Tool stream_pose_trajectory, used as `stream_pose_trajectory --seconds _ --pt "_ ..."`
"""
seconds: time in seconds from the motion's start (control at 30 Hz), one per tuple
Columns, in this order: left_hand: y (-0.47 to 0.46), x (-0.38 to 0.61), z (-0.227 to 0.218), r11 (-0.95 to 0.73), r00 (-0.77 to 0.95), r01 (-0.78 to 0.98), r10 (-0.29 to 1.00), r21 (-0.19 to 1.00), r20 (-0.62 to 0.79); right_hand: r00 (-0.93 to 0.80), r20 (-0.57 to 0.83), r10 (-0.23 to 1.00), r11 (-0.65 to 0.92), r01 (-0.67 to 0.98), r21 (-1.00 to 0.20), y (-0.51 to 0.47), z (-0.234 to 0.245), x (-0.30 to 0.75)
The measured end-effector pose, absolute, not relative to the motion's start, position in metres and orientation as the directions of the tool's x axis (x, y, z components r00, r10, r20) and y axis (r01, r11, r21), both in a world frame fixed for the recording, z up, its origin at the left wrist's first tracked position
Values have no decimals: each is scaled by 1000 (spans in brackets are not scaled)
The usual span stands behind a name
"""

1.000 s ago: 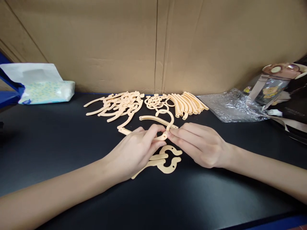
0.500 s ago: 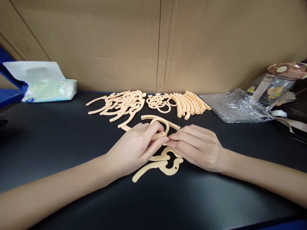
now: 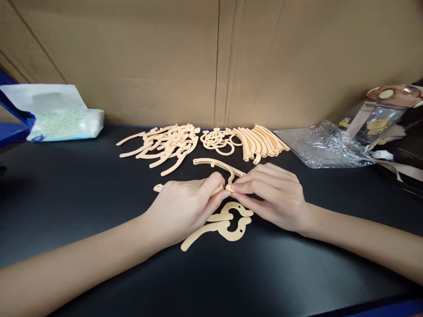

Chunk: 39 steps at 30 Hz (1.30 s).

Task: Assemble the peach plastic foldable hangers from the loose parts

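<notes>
My left hand (image 3: 188, 202) is closed around a beige hanger arm (image 3: 158, 188); one end sticks out to the left, the other shows by the thumb. My right hand (image 3: 274, 196) pinches the base of a curved beige hanger hook (image 3: 230, 174), whose bend points up and left. Both hands' fingertips meet where hook and arm come together; the exact joint is partly hidden. Below them lie two beige hanger pieces with curled heads (image 3: 228, 231), partly behind my left hand. Just beyond the hook rests a pair of slim hanger arms (image 3: 206, 162).
At the back are a pile of curled-head hanger pieces (image 3: 172, 147), some hooks (image 3: 216, 140) and a row of stacked arms (image 3: 261, 143). A tissue pack (image 3: 66, 124) lies left; a clear plastic bag (image 3: 313, 143) and a bottle (image 3: 383, 116) stand right. Cardboard (image 3: 132, 61) closes off the back.
The hook has tilted from an upright loop to a flatter angle between my fingers. The held arm's left end now shows beside my left hand. My right hand has shifted slightly upward.
</notes>
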State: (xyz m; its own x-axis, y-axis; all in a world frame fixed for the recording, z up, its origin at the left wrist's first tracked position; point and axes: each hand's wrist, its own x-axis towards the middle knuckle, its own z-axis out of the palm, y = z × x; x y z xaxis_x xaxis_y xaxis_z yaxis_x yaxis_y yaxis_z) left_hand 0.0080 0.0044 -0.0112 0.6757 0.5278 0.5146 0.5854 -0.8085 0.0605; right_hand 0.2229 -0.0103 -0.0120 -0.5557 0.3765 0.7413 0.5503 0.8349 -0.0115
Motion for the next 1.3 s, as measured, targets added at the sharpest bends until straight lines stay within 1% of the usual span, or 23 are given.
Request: stream_pose_trajectory --seconds 0.17,0.3,0.4,0.57,0.77,0.83,1.03,1.2,1.3 --pt "3 9 -7 -842 695 525 507 123 510 -583 721 375 839 543 3 -10 -13 224" --pt "5 9 -9 -864 723 484 483 137 494 -589 723 361 852 524 2 -10 -13 224" --pt "7 8 -13 -859 730 493 494 137 472 -599 721 349 855 518 16 -9 -12 224" --pt "8 8 -13 -862 760 494 492 116 424 -657 703 273 865 487 119 -10 -11 224" --pt "6 10 -10 -848 791 520 523 103 317 -738 666 110 841 427 334 -16 -8 224" --pt "6 10 -11 -851 792 516 519 102 323 -748 655 106 833 427 352 -17 -7 223" --pt "7 9 -12 -842 748 529 521 105 410 -686 680 259 815 533 227 -15 -8 219" --pt "5 9 -10 -868 745 495 440 26 502 -632 709 314 855 512 78 -14 -10 220" --pt "4 10 -9 -857 742 514 422 -38 521 -646 702 301 883 466 50 -12 -10 220"
